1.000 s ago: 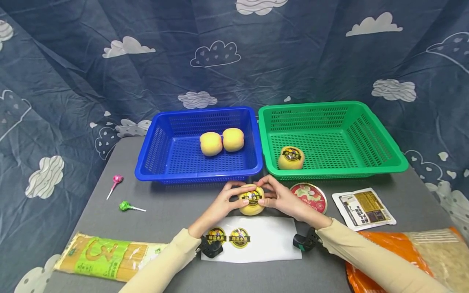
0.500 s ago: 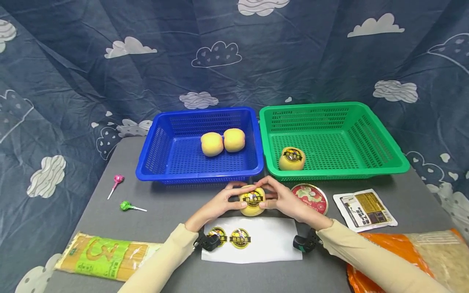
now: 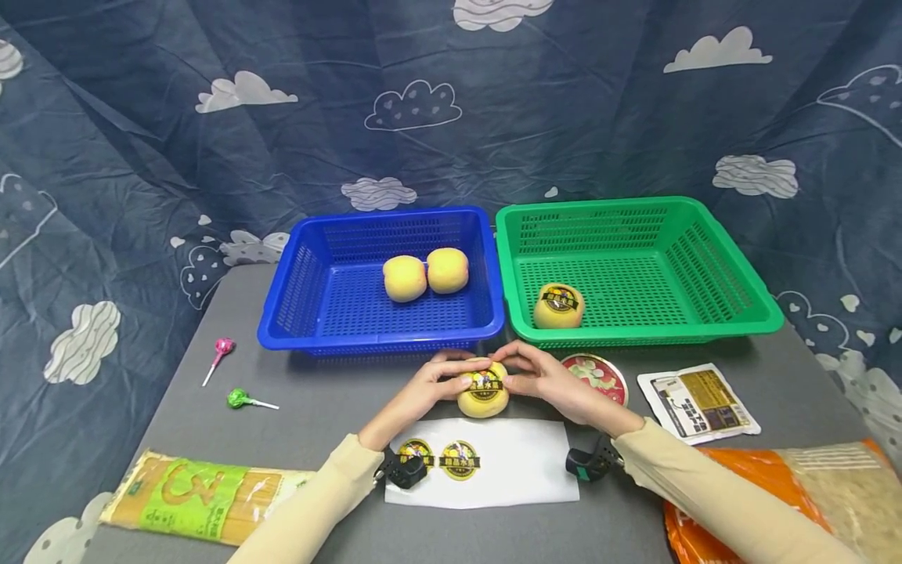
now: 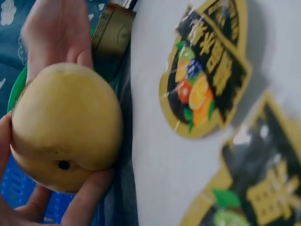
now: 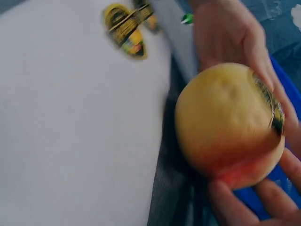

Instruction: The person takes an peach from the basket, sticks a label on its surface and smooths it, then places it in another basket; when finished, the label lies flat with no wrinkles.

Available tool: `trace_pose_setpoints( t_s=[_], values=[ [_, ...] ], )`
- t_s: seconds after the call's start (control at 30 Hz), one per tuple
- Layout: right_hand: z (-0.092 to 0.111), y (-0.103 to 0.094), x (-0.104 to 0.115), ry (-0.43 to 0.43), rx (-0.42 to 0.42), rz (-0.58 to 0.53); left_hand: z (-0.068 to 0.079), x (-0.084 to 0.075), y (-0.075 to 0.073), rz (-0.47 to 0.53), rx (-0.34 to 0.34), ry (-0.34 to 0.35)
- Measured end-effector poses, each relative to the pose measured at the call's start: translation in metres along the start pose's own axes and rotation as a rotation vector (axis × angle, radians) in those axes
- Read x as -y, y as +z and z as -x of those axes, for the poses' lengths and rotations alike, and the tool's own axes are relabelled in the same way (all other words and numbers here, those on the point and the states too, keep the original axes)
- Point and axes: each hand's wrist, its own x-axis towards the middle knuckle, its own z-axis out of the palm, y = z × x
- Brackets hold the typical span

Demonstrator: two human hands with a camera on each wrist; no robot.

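A yellow peach [image 3: 482, 405] is held between both hands just beyond the white sheet in the head view. My left hand [image 3: 430, 385] grips its left side, and my right hand [image 3: 544, 385] grips the right side with thumb and fingers. A black-and-gold fruit sticker [image 3: 486, 381] lies on the peach's upper face, with the thumbs at its two ends. From the left wrist, the peach [image 4: 66, 113] shows its underside with a small dark hole. The right wrist view shows its red blush and the sticker [image 5: 273, 103] at its edge. Two more stickers [image 3: 460, 460] lie on the white sheet [image 3: 524, 462].
Behind, a blue basket [image 3: 380, 339] holds two plain peaches [image 3: 447, 271]; a green basket [image 3: 655, 330] holds one stickered peach [image 3: 559, 315]. Around them lie a red round tin [image 3: 599, 376], a white packet [image 3: 698, 403], an orange bag [image 3: 747, 478], noodles [image 3: 190, 493] and two lollipops [image 3: 238, 398].
Both thumbs have shifted slightly upward along the sticker on the peach. The peach stays in nearly the same place, and the baskets have not moved.
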Motion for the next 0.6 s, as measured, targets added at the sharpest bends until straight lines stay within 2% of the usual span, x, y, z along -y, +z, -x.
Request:
trace_pose_setpoints(
  t_s=[0.1, 0.17, 0.27, 0.37, 0.53, 0.6],
  values=[
    [-0.002, 0.003, 0.001, 0.016, -0.03, -0.015, 0.0, 0.003, 0.001, -0.047, -0.015, 0.037],
    [-0.003, 0.003, 0.002, 0.029, -0.061, -0.031, -0.003, 0.011, 0.002, -0.07, -0.021, 0.066],
    [-0.002, 0.003, 0.004, 0.047, -0.084, -0.051, -0.007, 0.023, 0.002, -0.17, -0.033, 0.105],
    [0.001, 0.003, 0.005, 0.033, -0.063, -0.015, -0.009, 0.032, 0.002, -0.278, -0.039, 0.124],
    [0.016, 0.0, 0.013, -0.06, -0.026, 0.104, -0.007, 0.03, 0.005, -0.35, -0.015, 0.112],
    [0.025, -0.004, 0.018, -0.094, -0.022, 0.128, -0.005, 0.021, 0.006, -0.367, 0.016, 0.123]
  ],
)
